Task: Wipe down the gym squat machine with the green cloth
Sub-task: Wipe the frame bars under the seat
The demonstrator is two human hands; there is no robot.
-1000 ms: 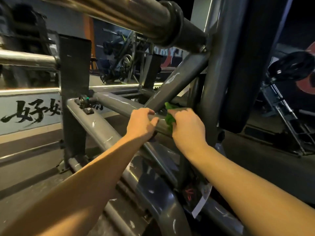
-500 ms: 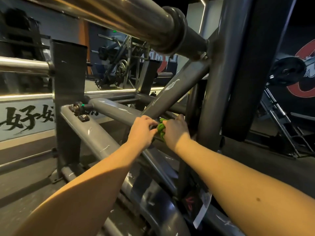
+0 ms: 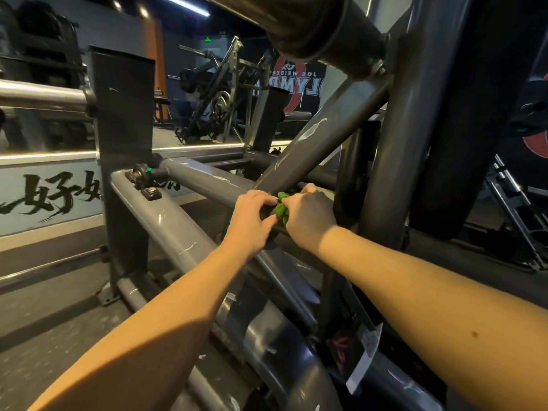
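The dark, speckled gym floor (image 3: 44, 307) runs along the left, dimly lit. At the far left stands a pale wall panel (image 3: 53, 197) painted with black brush characters. Beyond it are other weight machines (image 3: 219, 108) and a banner (image 3: 305, 87) whose lettering reads reversed.

The squat machine (image 3: 166, 229) fills the middle and right, its grey steel frame scuffed and shiny. Its thick lower rail has its long axis running from the far left down to the near right. A chrome weight peg (image 3: 311, 22) juts overhead, and a heavy upright post (image 3: 394, 173) rises at the right. The cross tube (image 3: 207, 179) lies almost level, pointing from a bolted bearing block (image 3: 146, 180) at the far left towards the post. A diagonal strut (image 3: 320, 137) climbs from it up to the right.

The left hand (image 3: 252, 221) grips the cross tube, fingers curled over its top. The right hand (image 3: 311, 218) is just beside it, fingers closed round the green cloth (image 3: 280, 207). The cloth is a small bunched wad pressed on the cross tube, right where the strut meets it, between the two hands. Crumpled as it is, it shows no clear long axis.
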